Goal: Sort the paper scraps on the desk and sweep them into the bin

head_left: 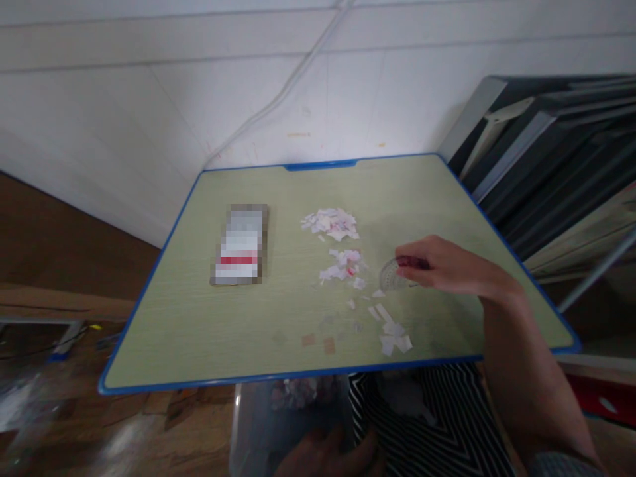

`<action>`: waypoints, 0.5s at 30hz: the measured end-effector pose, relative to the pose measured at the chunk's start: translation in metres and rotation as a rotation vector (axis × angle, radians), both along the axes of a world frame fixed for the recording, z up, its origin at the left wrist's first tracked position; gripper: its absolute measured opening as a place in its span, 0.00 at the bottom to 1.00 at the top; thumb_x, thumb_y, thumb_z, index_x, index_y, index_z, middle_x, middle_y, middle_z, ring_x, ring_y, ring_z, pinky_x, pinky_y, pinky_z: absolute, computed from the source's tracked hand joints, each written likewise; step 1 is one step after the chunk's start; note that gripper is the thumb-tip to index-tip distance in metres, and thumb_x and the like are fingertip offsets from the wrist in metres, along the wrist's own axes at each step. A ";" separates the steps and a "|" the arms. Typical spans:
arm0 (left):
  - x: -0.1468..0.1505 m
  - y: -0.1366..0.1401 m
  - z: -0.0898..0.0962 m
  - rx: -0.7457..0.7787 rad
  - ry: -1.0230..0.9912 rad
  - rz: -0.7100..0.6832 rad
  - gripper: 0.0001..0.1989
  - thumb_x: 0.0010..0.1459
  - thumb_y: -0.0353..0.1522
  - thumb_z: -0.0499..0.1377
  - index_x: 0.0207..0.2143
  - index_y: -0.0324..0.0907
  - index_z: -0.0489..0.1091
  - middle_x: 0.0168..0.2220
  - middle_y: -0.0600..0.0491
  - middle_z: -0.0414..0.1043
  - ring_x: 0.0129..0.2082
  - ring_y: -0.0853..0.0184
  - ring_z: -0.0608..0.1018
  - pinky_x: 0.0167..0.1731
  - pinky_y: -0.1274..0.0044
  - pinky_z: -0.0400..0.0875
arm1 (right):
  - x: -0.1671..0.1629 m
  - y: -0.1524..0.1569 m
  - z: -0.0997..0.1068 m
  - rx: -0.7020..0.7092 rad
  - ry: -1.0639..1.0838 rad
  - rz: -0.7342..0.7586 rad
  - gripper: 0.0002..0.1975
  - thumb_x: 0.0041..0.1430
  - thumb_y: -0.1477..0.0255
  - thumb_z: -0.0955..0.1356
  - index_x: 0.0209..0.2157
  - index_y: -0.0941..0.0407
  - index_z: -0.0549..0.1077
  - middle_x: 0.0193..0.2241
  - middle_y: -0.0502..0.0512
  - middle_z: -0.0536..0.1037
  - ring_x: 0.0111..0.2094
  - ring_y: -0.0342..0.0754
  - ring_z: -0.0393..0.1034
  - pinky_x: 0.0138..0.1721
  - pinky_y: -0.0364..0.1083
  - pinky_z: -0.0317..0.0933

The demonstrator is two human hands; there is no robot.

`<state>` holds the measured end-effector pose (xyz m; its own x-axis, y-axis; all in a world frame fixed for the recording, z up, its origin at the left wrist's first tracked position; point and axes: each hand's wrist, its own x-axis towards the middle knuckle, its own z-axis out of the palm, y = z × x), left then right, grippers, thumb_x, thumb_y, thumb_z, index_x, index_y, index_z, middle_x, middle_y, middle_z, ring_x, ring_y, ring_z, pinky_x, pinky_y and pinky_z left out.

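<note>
My right hand [422, 262] is closed on the edge of a clear protractor [388, 275] held low over the right half of the small table [173, 331]. Left of the protractor lies a loose cluster of torn paper bits [342, 264], some with pink marks. A larger pile of scraps [332, 222] sits behind it. Several white strips and pieces [395, 334] lie nearer the front edge. Below that edge, my left hand [328, 454] is in shadow by a clear plastic bin [238, 424], fingers apart, with nothing visible in them.
A phone [238, 245], blurred out, lies on the table's left side. Paper scraps [303, 392] fill part of the bin under the front edge. Dark flat panels [561, 139] lean at the right, and a cable [278, 99] runs down the wall behind.
</note>
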<state>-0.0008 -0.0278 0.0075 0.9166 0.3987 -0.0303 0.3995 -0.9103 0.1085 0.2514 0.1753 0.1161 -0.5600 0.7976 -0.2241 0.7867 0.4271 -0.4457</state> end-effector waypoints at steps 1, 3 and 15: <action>0.000 0.000 0.000 0.000 0.002 -0.002 0.18 0.61 0.32 0.53 0.53 0.48 0.60 0.53 0.57 0.64 0.24 0.71 0.73 0.13 0.81 0.69 | 0.001 0.000 0.001 -0.034 -0.005 0.023 0.13 0.53 0.67 0.61 0.18 0.56 0.58 0.14 0.46 0.59 0.17 0.39 0.53 0.20 0.42 0.42; -0.001 -0.001 -0.001 -0.005 0.007 -0.012 0.19 0.61 0.31 0.52 0.54 0.48 0.59 0.55 0.57 0.62 0.24 0.71 0.73 0.13 0.80 0.69 | 0.000 -0.001 0.002 -0.073 0.008 0.056 0.13 0.53 0.67 0.61 0.18 0.56 0.58 0.14 0.45 0.58 0.17 0.39 0.52 0.21 0.42 0.42; -0.001 0.000 -0.002 -0.060 0.006 -0.006 0.16 0.62 0.32 0.50 0.53 0.45 0.61 0.48 0.54 0.69 0.24 0.68 0.75 0.13 0.79 0.70 | -0.016 0.000 -0.002 -0.005 0.189 0.068 0.13 0.56 0.67 0.60 0.20 0.56 0.60 0.15 0.45 0.61 0.18 0.38 0.55 0.22 0.42 0.44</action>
